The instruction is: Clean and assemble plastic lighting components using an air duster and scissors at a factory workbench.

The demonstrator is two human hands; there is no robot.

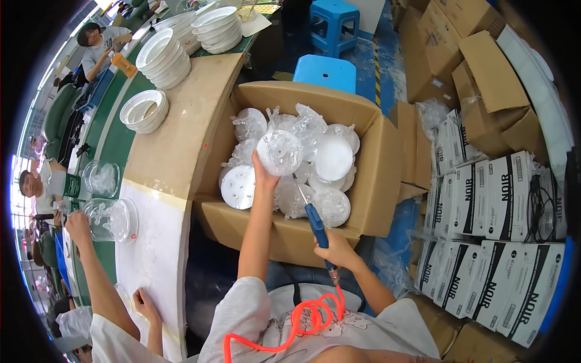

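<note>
My left hand (264, 174) grips a clear plastic disc-shaped part (279, 152) by its near edge, over an open cardboard box (278, 237). Inside the box lie several similar clear and frosted round parts, like the white disc (333, 157) and the disc with small holes (238, 187). Wrapped round a blue air blow gun (316, 226), my right hand (336, 248) is closed. The gun's thin metal nozzle slants up toward the underside of the held part. From its rear fitting, an orange coiled hose (296, 323) loops across my lap.
Stacks of white round rings (162, 59) stand on the workbench (154, 221) at left. A co-worker's hand (77, 228) touches a clear plastic container (109, 219) there. Blue stools (325, 74) stand beyond the box; white cartons (490, 199) and brown boxes (433, 54) line the right.
</note>
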